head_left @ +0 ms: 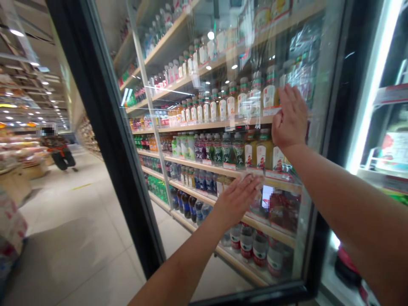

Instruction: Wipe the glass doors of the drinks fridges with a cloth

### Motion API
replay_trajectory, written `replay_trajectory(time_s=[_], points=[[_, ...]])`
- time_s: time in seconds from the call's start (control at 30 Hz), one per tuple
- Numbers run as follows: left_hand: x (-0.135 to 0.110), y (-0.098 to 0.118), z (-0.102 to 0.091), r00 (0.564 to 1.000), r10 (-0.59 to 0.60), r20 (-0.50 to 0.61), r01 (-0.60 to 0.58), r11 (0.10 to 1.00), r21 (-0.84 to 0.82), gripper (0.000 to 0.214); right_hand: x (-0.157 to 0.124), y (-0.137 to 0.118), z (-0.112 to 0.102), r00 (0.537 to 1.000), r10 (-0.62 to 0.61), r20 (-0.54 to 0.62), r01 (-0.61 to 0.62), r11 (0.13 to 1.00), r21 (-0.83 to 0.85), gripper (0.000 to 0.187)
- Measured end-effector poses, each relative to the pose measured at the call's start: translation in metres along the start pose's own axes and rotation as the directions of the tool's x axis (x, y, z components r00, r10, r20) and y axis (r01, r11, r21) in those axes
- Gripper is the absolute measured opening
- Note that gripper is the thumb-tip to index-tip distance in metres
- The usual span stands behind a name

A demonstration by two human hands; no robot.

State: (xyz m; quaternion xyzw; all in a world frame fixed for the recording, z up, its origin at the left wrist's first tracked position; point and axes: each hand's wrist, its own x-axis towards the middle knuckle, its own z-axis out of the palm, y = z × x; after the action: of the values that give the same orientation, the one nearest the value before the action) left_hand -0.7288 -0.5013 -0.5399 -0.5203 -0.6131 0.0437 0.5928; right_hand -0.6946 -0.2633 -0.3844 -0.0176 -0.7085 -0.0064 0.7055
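Observation:
A glass fridge door (197, 63) with a black frame stands swung out in front of me. Both my palms lie flat against the glass. My left hand (237, 197) presses low on the pane with fingers stretched out and holds nothing. My right hand (290, 117) is flat higher up, near the door's right edge, fingers together and pointing up, also holding nothing. In the glass I see shelves of bottled drinks (223, 146): pale bottles above, green and dark ones in the middle, water bottles (251, 248) at the bottom.
To the right stands the lit open fridge interior (392, 144) with a bright vertical light strip (369, 97). On the left a shop aisle floor (73, 238) runs back to a person (59, 148) walking. A display table (12, 178) sits at the far left.

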Motion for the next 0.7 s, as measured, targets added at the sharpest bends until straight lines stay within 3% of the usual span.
replay_trajectory(time_s=[0.03, 0.07, 0.1, 0.17, 0.2, 0.23, 0.27, 0.33, 0.4, 0.47, 0.57, 0.63, 0.7], points=[[0.003, 0.000, 0.000, 0.999, 0.032, 0.020, -0.032, 0.999, -0.006, 0.049, 0.000, 0.000, 0.000, 1.000, 0.002, -0.002, -0.002, 1.000, 0.002, 0.061], [0.006, -0.002, -0.001, 1.000, -0.014, 0.025, 0.014, 1.000, 0.003, 0.050, 0.000, 0.000, 0.000, 1.000, 0.004, -0.003, -0.004, 1.000, 0.005, 0.061], [0.010, -0.005, -0.003, 0.992, -0.122, 0.013, 0.122, 0.992, 0.023, 0.051, 0.000, 0.001, 0.000, 1.000, 0.005, -0.002, -0.004, 1.000, 0.008, 0.061], [0.016, -0.009, -0.003, 0.932, -0.359, -0.051, 0.362, 0.930, 0.064, 0.054, 0.000, 0.000, 0.000, 1.000, 0.006, -0.001, -0.006, 1.000, 0.010, 0.062], [0.018, -0.008, -0.002, 0.900, -0.427, -0.086, 0.433, 0.898, 0.071, 0.054, 0.000, 0.000, 0.000, 1.000, 0.006, 0.001, -0.006, 1.000, 0.009, 0.062], [0.019, -0.004, 0.000, 0.895, -0.433, -0.107, 0.441, 0.895, 0.070, 0.052, 0.000, 0.000, 0.000, 1.000, 0.005, 0.003, -0.005, 1.000, 0.010, 0.062], [0.019, 0.001, 0.004, 0.921, -0.375, -0.109, 0.383, 0.922, 0.064, 0.050, 0.000, -0.001, 0.000, 1.000, 0.006, 0.004, -0.006, 1.000, 0.010, 0.062], [0.019, 0.013, 0.011, 0.990, -0.133, -0.049, 0.135, 0.990, 0.038, 0.046, 0.000, -0.002, 0.000, 1.000, 0.012, 0.007, -0.012, 1.000, 0.014, 0.062], [0.020, 0.021, 0.016, 1.000, -0.002, 0.006, 0.002, 1.000, 0.008, 0.044, 0.000, -0.001, 0.000, 1.000, 0.012, 0.014, -0.013, 1.000, 0.020, 0.062], [0.025, 0.023, 0.018, 0.993, -0.116, 0.002, 0.116, 0.993, 0.006, 0.046, 0.001, 0.003, 0.002, 1.000, -0.002, 0.015, 0.001, 1.000, 0.025, 0.062], [0.031, 0.026, 0.018, 0.939, -0.336, -0.070, 0.337, 0.941, 0.001, 0.048, 0.002, 0.012, 0.007, 0.999, -0.040, 0.014, 0.040, 0.999, 0.037, 0.066], [0.031, 0.034, 0.020, 0.956, -0.283, -0.076, 0.283, 0.959, -0.013, 0.045, 0.002, 0.016, 0.010, 0.998, -0.056, 0.022, 0.055, 0.998, 0.040, 0.068], [0.029, 0.041, 0.022, 0.994, -0.100, -0.039, 0.099, 0.995, -0.022, 0.040, 0.002, 0.017, 0.011, 0.998, -0.061, 0.024, 0.061, 0.997, 0.039, 0.065]])
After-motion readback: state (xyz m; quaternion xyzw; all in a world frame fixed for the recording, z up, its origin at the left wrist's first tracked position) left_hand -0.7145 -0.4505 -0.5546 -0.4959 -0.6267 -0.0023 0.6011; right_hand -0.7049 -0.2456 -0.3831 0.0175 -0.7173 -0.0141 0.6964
